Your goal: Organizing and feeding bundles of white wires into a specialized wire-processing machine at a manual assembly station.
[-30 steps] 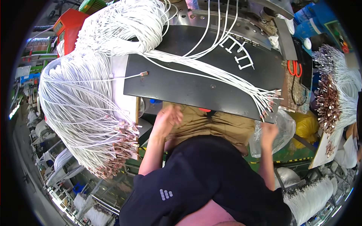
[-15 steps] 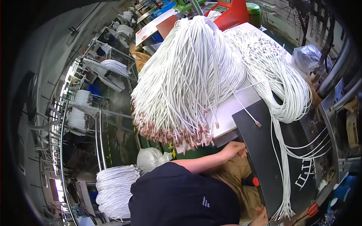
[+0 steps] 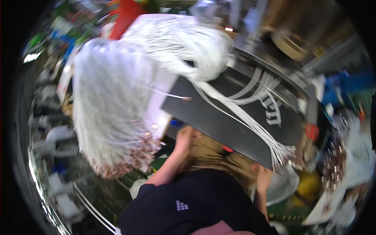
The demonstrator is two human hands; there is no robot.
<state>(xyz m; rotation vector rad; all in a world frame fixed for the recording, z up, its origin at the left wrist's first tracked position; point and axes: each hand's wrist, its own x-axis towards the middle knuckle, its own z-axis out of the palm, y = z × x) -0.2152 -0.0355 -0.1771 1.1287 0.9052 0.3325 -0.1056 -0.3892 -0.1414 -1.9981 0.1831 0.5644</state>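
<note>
Head view: blur hides whether the grip of your left hand (image 3: 188,137) or right hand (image 3: 261,173) is closed; white cables (image 3: 253,128) cross the black surface (image 3: 203,116) toward lower right, where snagging an end could drag them off.

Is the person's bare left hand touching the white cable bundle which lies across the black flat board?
Apart: in the head view, the black flat board shows between the left hand and the white cable bundle.
</note>
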